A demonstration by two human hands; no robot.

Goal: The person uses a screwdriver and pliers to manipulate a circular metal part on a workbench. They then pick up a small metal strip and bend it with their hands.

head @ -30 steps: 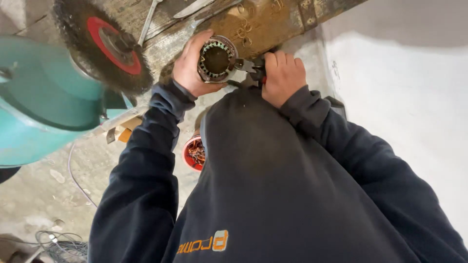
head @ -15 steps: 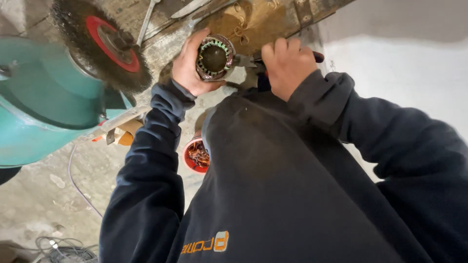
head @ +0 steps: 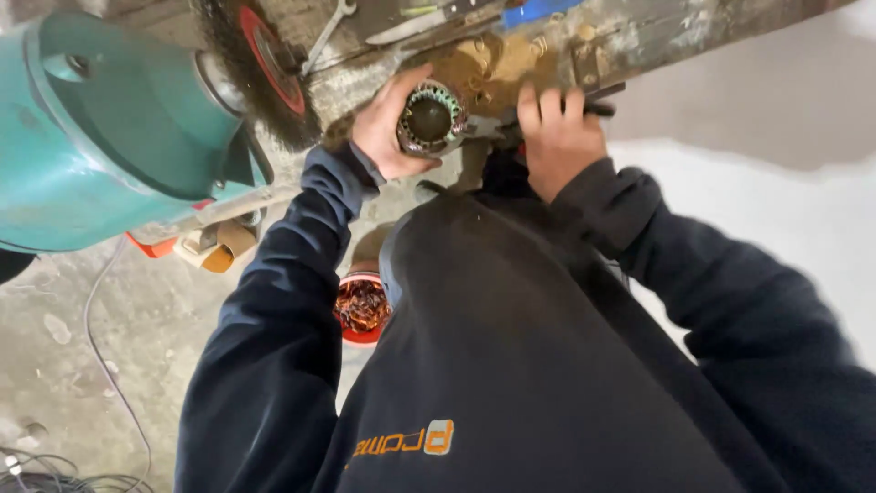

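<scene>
The left hand [head: 388, 128] holds a stator [head: 431, 119], a round metal ring with copper windings around a dark hole. The fingers are closed around its left side, so this grip is firm. The stator rests against the near edge of the bench [head: 639, 41], in the middle of the view. Just to its right, the right hand [head: 557, 137] is closed around a dark tool [head: 602, 100]; only a small part of the handle shows, so its kind cannot be told.

The step in hand seems to be working on the windings while the stator is kept steady. The next move probably calls for a tight left grip and careful force from the tool, because the ring can turn or slip.

At the far left stands a green grinder [head: 109, 128] with a wire wheel [head: 260, 64]. A red bucket [head: 360, 310] with copper scrap stands on the floor [head: 82, 365] below.
</scene>
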